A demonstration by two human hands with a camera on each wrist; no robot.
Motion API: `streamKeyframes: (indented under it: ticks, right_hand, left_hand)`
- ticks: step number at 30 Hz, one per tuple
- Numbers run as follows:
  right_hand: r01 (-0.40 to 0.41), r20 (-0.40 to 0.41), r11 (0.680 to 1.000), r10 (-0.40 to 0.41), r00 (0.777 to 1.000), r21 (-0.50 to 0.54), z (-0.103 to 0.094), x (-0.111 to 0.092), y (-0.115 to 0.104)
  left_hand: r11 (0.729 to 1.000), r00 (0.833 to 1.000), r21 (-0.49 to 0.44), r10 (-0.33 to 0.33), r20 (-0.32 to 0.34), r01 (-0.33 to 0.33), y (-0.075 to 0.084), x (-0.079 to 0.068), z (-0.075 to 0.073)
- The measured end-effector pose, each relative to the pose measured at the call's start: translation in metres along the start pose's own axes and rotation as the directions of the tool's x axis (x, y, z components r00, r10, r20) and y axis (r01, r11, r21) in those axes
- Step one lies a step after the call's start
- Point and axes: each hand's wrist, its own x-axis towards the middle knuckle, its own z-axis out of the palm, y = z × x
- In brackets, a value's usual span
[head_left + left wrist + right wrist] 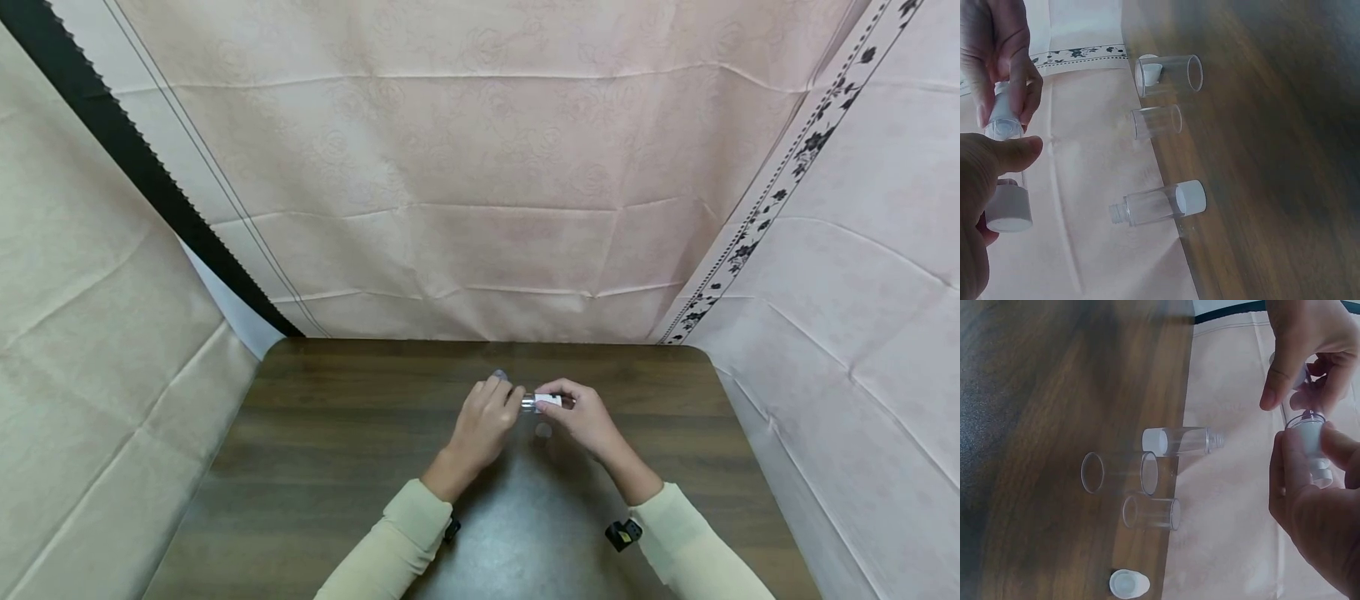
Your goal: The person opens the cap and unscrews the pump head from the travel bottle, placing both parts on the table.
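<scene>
In the head view my left hand (486, 417) and right hand (581, 417) meet above the table, fingertips close together. My left hand grips a clear bottle with a white base (1009, 207), lying sideways in the head view; the fingers hide its middle. Between thumb and fingers my right hand pinches a white pump top (1311, 439) with a clear rim, its open end facing the left hand. Thumb and fingers cover part of the pump top. Below the hands, a second clear bottle with a white base (1155, 442) stands upright on the table.
Beside that bottle stand a wide clear cylinder (1175, 76) and a narrower one (1150, 513). A small white nozzle piece (1127, 584) sits close to them on the wooden table (337, 450). Pale cloth (480, 167) hangs behind and along both sides.
</scene>
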Motion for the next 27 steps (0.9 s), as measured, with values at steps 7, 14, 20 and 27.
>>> streamKeyframes:
  ticks: [7, 14, 20, 27]
  right_hand:
    - [0.02, -0.018, 0.999, -0.021, 1.0, -0.043, -0.001, -0.005, -0.004]
    - [0.107, -0.053, 0.984, -0.116, 0.992, -0.143, 0.0, -0.009, -0.004]
    - [0.28, -0.072, 0.925, -0.308, 0.949, -0.257, 0.002, -0.012, 0.004]
    - [0.398, -0.052, 0.857, -0.437, 0.898, -0.329, 0.004, -0.015, 0.011]
  left_hand:
    - [0.998, 0.999, -0.053, -0.042, 0.028, 0.043, 0.003, 0.001, -0.003]
    - [0.983, 0.992, -0.149, -0.091, 0.085, 0.103, 0.004, 0.002, -0.008]
    - [0.949, 0.975, -0.261, -0.132, 0.178, 0.176, 0.003, 0.001, -0.009]
    - [0.913, 0.938, -0.32, -0.149, 0.313, 0.252, 0.001, 0.003, -0.014]
